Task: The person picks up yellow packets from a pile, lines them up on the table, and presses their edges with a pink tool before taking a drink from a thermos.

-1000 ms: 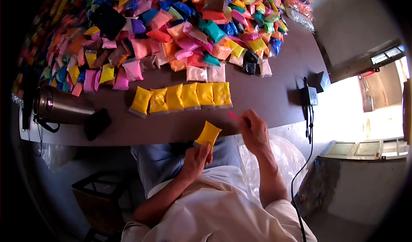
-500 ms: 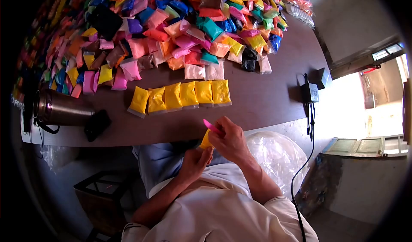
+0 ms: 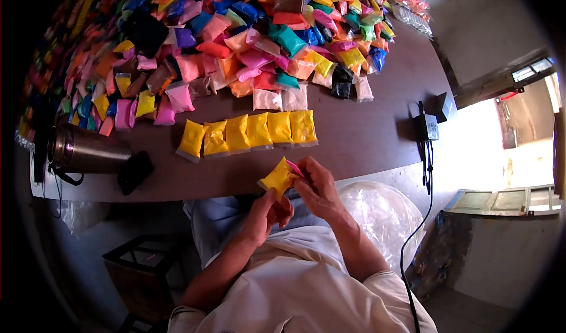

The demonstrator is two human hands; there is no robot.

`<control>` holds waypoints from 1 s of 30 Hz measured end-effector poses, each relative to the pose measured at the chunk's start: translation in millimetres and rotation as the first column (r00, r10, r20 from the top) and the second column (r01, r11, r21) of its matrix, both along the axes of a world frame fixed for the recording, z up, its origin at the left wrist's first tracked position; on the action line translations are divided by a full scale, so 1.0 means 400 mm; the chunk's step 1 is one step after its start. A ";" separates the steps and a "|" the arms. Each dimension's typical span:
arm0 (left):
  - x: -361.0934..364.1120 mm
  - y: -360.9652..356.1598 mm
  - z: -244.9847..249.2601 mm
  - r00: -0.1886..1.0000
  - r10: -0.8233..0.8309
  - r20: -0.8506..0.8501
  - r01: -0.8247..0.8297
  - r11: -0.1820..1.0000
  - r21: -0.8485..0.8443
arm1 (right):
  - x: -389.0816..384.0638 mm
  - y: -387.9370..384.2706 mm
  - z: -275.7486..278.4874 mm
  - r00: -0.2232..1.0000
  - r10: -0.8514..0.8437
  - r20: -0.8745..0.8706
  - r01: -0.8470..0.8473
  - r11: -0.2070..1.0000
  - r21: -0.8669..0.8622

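Note:
Above my lap, by the table's front edge, a small yellow packet (image 3: 277,178) is tilted between my hands. My left hand (image 3: 266,216) is closed on its lower end, thumb toward the packet. At the packet's right side is my right hand (image 3: 319,186), fingers bent around a slim pink plastic tool (image 3: 295,168). Most of that tool is hidden behind the packet and fingers. Just beyond my hands lies a row of several yellow packets (image 3: 257,130), side by side on the brown table (image 3: 365,135).
A large heap of colourful packets (image 3: 247,44) covers the table's far side. On the left lie a steel flask (image 3: 91,150) and a black object (image 3: 135,172). A power adapter (image 3: 427,126) with a cable sits at right. Below it is a clear plastic bag (image 3: 380,218).
The yellow packet has come up and turned so more of it shows. My right hand has rotated, and the pink tool now sits lower against the packet, mostly covered.

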State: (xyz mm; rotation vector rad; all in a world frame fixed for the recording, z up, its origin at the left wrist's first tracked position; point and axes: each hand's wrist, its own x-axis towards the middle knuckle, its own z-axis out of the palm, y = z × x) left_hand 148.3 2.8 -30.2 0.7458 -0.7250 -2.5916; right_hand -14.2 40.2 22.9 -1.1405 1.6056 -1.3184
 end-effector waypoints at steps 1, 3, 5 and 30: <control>-0.009 0.003 0.001 1.000 -0.006 -0.007 0.007 0.999 0.037 | -0.005 -0.001 -0.004 1.000 -0.005 -0.002 0.005 1.000 0.000; -0.021 0.007 0.004 1.000 -0.001 0.028 0.001 1.000 0.000 | -0.015 0.001 -0.015 0.995 0.043 -0.092 -0.036 0.996 0.080; -0.028 0.007 0.008 0.998 0.008 0.065 -0.006 0.999 -0.038 | -0.014 0.008 0.001 0.985 0.014 -0.170 0.007 0.993 0.121; -0.060 0.019 0.028 0.962 0.070 0.263 0.026 0.938 -0.345 | -0.011 0.025 0.000 0.641 -0.189 -0.744 0.374 0.923 0.087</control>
